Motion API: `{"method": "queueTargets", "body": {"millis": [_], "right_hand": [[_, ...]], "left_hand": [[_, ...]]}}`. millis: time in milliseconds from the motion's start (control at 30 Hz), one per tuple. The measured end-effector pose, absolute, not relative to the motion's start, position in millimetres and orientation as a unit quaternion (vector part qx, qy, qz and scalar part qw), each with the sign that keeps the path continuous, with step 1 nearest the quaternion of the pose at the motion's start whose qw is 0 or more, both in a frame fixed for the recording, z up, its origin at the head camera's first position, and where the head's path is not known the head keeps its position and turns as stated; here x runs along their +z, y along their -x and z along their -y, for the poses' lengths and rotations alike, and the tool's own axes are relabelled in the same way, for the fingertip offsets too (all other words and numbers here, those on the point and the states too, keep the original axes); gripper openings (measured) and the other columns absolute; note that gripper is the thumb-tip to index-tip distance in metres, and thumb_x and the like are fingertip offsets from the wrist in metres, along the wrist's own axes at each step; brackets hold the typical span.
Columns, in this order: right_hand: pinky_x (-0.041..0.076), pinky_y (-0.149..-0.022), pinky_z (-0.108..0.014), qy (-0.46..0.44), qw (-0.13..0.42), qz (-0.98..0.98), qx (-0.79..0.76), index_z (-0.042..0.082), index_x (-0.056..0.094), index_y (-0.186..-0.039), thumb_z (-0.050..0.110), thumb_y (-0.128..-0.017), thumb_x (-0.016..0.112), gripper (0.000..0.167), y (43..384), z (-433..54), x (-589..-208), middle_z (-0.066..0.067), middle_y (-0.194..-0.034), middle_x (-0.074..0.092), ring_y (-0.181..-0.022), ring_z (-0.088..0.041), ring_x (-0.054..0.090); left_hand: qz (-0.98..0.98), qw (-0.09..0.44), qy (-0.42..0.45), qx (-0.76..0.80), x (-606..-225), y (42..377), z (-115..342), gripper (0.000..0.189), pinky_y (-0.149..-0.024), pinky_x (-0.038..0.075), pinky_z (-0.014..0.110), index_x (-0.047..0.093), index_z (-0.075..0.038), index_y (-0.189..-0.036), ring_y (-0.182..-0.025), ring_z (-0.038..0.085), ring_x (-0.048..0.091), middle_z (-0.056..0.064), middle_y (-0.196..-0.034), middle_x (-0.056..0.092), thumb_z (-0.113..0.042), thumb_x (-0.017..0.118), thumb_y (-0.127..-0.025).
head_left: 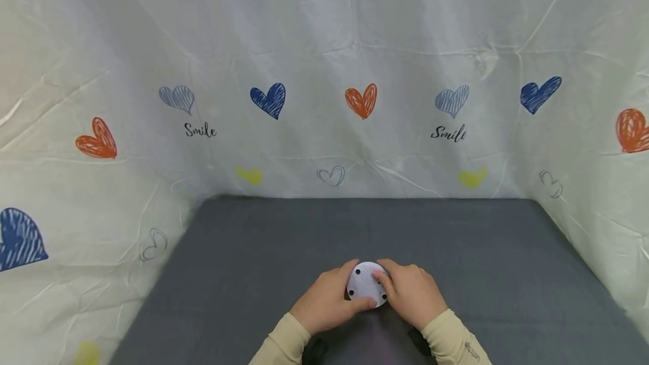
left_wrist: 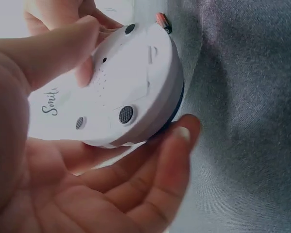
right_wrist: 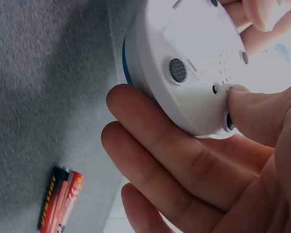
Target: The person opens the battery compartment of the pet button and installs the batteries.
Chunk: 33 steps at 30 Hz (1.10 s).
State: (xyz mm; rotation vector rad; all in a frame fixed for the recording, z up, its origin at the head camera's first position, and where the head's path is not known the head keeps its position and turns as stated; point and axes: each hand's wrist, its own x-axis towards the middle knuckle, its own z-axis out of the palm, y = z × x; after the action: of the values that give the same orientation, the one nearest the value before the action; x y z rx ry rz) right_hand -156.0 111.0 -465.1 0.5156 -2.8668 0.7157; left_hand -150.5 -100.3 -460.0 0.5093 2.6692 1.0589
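Note:
Both hands hold a round white device point(head_left: 366, 285) with black rubber feet and a cluster of small holes in its upturned face. My left hand point(head_left: 329, 299) grips its left side, the thumb across the face and the fingers curled underneath. On the other side my right hand point(head_left: 414, 293) holds it, thumb pressed on the face beside the small holes. A rectangular panel outline point(right_wrist: 191, 36) shows on that face, and a blue edge point(right_wrist: 126, 63) lines the far side. In the right wrist view, two red and black batteries point(right_wrist: 60, 201) lie side by side below the fingers.
A dark grey cloth point(head_left: 284, 230) covers the table. Behind it and along both sides hangs a pale curtain point(head_left: 314, 134) printed with hearts and the word Smile. Dark bands point(head_left: 418, 342) sit by the cream sleeves point(head_left: 453, 334).

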Motion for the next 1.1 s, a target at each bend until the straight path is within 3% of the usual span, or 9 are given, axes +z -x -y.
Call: {"method": "queueTargets", "body": {"millis": [133, 300, 533, 700, 800, 933, 1000, 1100], "right_hand": [[0.053, -0.062, -0.036, -0.164, 0.074, 0.954, 0.239, 0.013, 0.08, -0.12, 0.032, -0.104, 0.073, 0.025, 156, -109, -468, -0.003, -0.089, 0.081, -0.066, -0.012, 0.069], [0.055, -0.063, -0.039, -0.15, 0.074, 0.956, 0.242, 0.014, 0.081, -0.115, 0.03, -0.101, 0.077, 0.021, 156, -109, -473, -0.003, -0.091, 0.082, -0.07, -0.015, 0.071], [0.048, -0.058, -0.034, -0.142, 0.067, 0.956, 0.246, 0.012, 0.081, -0.114, 0.025, -0.097, 0.081, 0.021, 157, -109, -477, 0.007, -0.07, 0.069, -0.058, -0.006, 0.052], [0.047, -0.059, -0.034, -0.137, 0.065, 0.956, 0.253, 0.012, 0.081, -0.114, 0.024, -0.096, 0.082, 0.022, 158, -109, -478, 0.009, -0.068, 0.066, -0.059, -0.006, 0.052], [0.045, -0.057, -0.033, -0.137, 0.063, 0.956, 0.252, 0.011, 0.081, -0.114, 0.023, -0.095, 0.082, 0.022, 158, -109, -478, 0.01, -0.067, 0.064, -0.059, -0.006, 0.051], [0.043, -0.058, -0.031, -0.144, 0.082, 0.959, 0.228, 0.012, 0.081, -0.115, 0.025, -0.094, 0.084, 0.025, 158, -109, -475, 0.011, -0.065, 0.06, -0.06, -0.007, 0.05], [0.048, -0.064, -0.033, -0.158, 0.113, 0.959, 0.209, 0.013, 0.081, -0.115, 0.028, -0.091, 0.087, 0.028, 158, -109, -474, 0.008, -0.072, 0.066, -0.067, -0.01, 0.058], [0.057, -0.081, -0.042, -0.2, 0.148, 0.948, 0.2, 0.016, 0.081, -0.116, 0.03, -0.089, 0.09, 0.032, 158, -110, -473, 0.002, -0.094, 0.077, -0.09, -0.019, 0.07]], "left_hand": [[-0.908, 0.117, -0.169, 0.366, -463, 150, 99, 0.076, -0.069, 0.054, 0.03, 0.059, -0.008, -0.146, -0.083, 0.005, 0.065, 0.001, -0.108, 0.076, -0.052, 0.086, -0.09], [-0.909, 0.135, -0.149, 0.365, -465, 149, 95, 0.087, -0.07, 0.053, 0.033, 0.057, -0.001, -0.147, -0.08, 0.009, 0.064, 0.004, -0.106, 0.075, -0.056, 0.087, -0.088], [-0.919, 0.134, -0.137, 0.345, -471, 148, 92, 0.101, -0.07, 0.054, 0.036, 0.051, 0.005, -0.15, -0.078, 0.012, 0.063, 0.009, -0.107, 0.075, -0.06, 0.089, -0.083], [-0.926, 0.121, -0.135, 0.331, -474, 149, 92, 0.115, -0.087, 0.059, 0.047, 0.043, 0.01, -0.156, -0.103, 0.026, 0.072, 0.022, -0.129, 0.072, -0.057, 0.094, -0.078], [-0.928, 0.121, -0.13, 0.328, -475, 150, 92, 0.12, -0.098, 0.057, 0.055, 0.038, 0.01, -0.16, -0.121, 0.036, 0.07, 0.028, -0.142, 0.066, -0.055, 0.095, -0.077], [-0.929, 0.123, -0.124, 0.327, -476, 150, 92, 0.12, -0.101, 0.056, 0.058, 0.036, 0.008, -0.162, -0.127, 0.039, 0.068, 0.029, -0.145, 0.064, -0.054, 0.094, -0.078], [-0.931, 0.12, -0.125, 0.323, -476, 150, 92, 0.118, -0.1, 0.057, 0.056, 0.036, 0.008, -0.162, -0.125, 0.038, 0.069, 0.028, -0.144, 0.065, -0.055, 0.093, -0.079], [-0.931, 0.11, -0.135, 0.32, -476, 149, 93, 0.114, -0.092, 0.059, 0.05, 0.038, 0.008, -0.16, -0.114, 0.03, 0.072, 0.024, -0.137, 0.069, -0.055, 0.091, -0.082]]}}
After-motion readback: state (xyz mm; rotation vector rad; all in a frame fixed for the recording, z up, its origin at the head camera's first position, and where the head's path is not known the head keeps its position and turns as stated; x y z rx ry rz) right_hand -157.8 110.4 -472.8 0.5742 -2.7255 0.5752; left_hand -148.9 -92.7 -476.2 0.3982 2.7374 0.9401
